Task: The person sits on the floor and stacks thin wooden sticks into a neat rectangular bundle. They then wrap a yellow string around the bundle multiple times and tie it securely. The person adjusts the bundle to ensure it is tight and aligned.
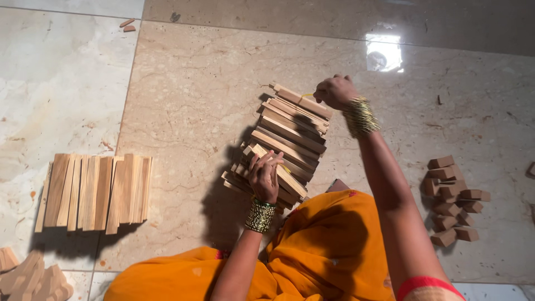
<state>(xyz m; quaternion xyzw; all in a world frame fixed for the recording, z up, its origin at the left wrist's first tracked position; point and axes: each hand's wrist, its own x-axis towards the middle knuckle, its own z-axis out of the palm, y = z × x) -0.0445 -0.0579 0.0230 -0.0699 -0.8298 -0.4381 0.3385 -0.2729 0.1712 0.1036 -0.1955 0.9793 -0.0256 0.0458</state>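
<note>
A stack of flat wooden strips stands on the marble floor in front of me, rising toward the camera. My left hand rests on the near end of the stack, fingers pressed on the top strips. My right hand is closed at the far end of the stack, against the uppermost strip. Both wrists wear several gold bangles. Orange cloth covers my lap below the stack.
A row of long wooden strips lies side by side on the floor at left. More wood pieces sit at the bottom left corner. Small brown wooden blocks are piled at right. Two small chips lie far left.
</note>
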